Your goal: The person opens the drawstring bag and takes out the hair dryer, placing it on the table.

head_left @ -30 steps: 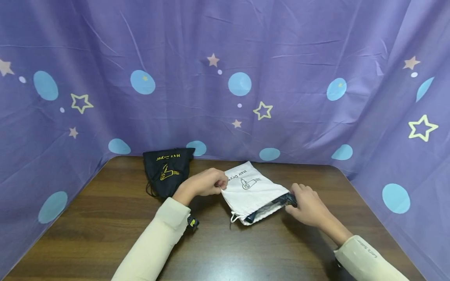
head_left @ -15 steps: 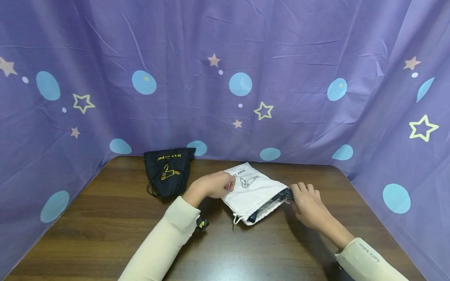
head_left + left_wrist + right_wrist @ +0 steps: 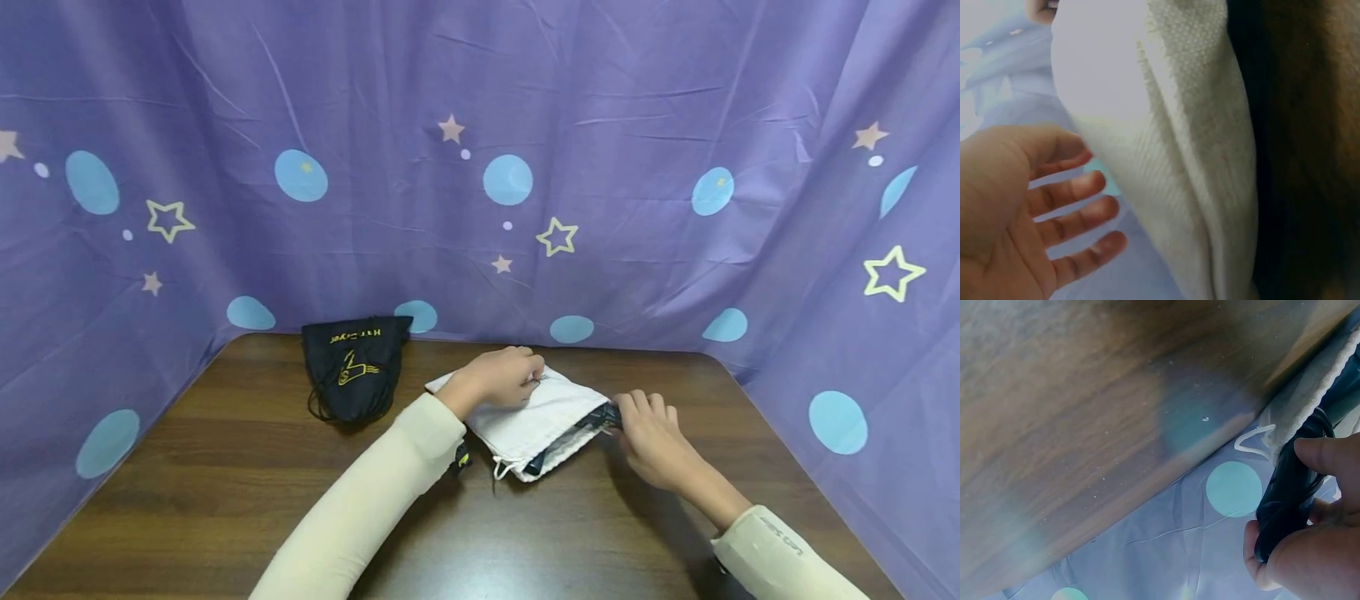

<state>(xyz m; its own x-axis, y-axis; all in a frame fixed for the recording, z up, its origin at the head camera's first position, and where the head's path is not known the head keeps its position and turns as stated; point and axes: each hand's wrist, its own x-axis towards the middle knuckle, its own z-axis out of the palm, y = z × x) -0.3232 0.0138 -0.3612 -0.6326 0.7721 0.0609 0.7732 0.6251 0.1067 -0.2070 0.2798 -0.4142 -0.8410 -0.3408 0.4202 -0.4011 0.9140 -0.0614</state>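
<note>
A white drawstring bag lies on the table with its mouth toward the front right. My right hand grips the end of a black hair dryer at that mouth, thumb on one side and fingers on the other. Most of the dryer is hidden inside the cloth. Over the far part of the bag is my left hand, covering most of the print. In the left wrist view its fingers are spread and loosely bent beside the white cloth, holding nothing.
A black drawstring bag printed "Hair Dryer" in yellow lies at the back left of the wooden table. A purple curtain with stars and dots hangs behind the table and along both sides.
My left hand has let go of the white bag's left edge and moved right and away over its top. The right hand stays at the mouth, holding the dryer.
</note>
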